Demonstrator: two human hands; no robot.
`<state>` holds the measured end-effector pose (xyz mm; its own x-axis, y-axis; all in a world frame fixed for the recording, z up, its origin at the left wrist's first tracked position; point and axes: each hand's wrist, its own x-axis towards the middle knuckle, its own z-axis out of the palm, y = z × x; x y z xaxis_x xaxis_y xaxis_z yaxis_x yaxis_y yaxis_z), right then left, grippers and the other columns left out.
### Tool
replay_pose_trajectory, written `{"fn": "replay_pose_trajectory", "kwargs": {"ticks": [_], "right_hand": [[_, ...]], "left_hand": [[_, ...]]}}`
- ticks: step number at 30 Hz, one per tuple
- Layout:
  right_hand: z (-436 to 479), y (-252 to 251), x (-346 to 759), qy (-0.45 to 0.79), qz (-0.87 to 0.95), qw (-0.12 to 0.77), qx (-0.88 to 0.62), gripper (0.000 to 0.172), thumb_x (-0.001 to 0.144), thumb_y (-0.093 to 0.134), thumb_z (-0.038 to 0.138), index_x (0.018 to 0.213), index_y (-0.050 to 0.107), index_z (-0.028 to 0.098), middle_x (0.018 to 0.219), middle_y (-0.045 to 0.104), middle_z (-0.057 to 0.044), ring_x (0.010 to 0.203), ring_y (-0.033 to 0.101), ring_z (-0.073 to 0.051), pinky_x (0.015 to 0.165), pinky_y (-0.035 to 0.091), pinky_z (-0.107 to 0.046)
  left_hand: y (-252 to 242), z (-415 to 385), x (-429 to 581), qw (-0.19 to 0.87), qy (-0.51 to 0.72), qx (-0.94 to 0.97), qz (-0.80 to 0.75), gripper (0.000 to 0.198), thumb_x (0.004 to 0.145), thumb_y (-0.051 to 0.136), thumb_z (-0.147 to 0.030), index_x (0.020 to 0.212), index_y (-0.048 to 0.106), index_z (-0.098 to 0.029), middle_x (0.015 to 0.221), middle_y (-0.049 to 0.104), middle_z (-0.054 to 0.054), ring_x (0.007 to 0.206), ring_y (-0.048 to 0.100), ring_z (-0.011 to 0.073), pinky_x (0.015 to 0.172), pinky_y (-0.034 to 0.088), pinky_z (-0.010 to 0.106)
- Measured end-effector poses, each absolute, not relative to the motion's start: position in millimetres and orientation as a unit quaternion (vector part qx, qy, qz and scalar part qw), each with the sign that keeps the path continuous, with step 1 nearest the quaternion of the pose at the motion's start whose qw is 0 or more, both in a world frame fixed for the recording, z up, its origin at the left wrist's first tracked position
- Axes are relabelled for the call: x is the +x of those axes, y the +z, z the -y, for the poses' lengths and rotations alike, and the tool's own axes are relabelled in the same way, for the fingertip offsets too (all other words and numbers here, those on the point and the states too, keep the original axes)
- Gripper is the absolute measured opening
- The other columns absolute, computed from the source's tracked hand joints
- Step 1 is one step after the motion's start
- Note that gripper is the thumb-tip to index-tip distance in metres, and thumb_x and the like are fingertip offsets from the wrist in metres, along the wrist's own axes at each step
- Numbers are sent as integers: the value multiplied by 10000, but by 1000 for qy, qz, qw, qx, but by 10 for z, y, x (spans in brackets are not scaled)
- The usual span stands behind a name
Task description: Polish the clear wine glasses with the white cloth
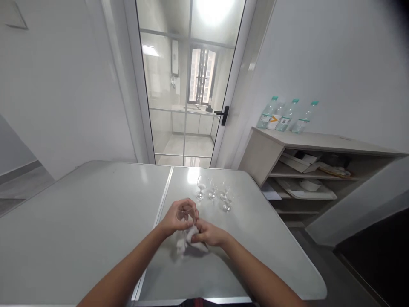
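My left hand is closed around the bowl of a small clear stemmed glass, held above the table with its rim toward me. My right hand grips a crumpled white cloth just below the bowl. The cloth appears to wrap the lower part of the glass, so the stem and foot are hidden. Loose ends of the cloth hang down close to the tabletop. Beyond my hands, several similar stemmed glasses stand upright in a loose group, among them a larger-looking one on the left and another nearest me.
The grey table has a pale seam running lengthwise. On the right, a wooden shelf unit holds trays and papers, with several plastic bottles on top. A glass door with a black handle lies past the far edge.
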<state>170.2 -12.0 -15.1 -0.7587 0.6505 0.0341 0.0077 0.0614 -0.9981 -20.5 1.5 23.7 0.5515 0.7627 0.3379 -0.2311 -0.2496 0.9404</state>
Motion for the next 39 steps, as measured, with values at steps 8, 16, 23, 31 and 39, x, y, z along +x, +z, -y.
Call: {"fn": "replay_pose_trajectory", "kwargs": {"ticks": [8,16,23,31,39], "right_hand": [[185,93,1751,289,645,565,-426,351,899,626,295,1239,689,239,1259,674,-73,1210,559,-265,1095,397,-419],[77,-41,1711,424,500,595,-465,471,838,690,347,1296,706,238,1288,696,-86,1238,608,-275,1100,456,-436],[114,-32,1507,698,306,554,-335,443,824,771,494,1088,729,141,1040,781,-122,1037,713,-300,922,559,-414],[136,-36,1540,725,354,519,-282,343,828,796,458,1002,756,165,943,781,-69,894,712,-232,856,551,-343],[162,-91,1499,672,381,533,-345,398,660,888,349,996,760,177,914,769,-52,832,685,-205,775,532,-304]], "left_hand": [[305,-31,-253,294,641,605,-369,403,792,833,-315,1063,556,-204,961,720,60,812,706,170,588,522,231],[434,23,-343,238,691,613,-299,408,797,822,-226,1100,549,-202,980,707,68,852,714,180,601,543,241],[252,37,-263,156,649,698,-259,518,729,864,-194,1152,564,-205,996,735,80,897,744,208,630,597,267],[163,32,-232,120,615,727,-280,536,709,876,-229,1142,562,-206,979,764,68,876,758,193,729,634,301],[144,92,-164,198,552,751,-303,521,641,920,-350,1049,629,-209,933,785,74,849,774,234,789,657,376]]}}
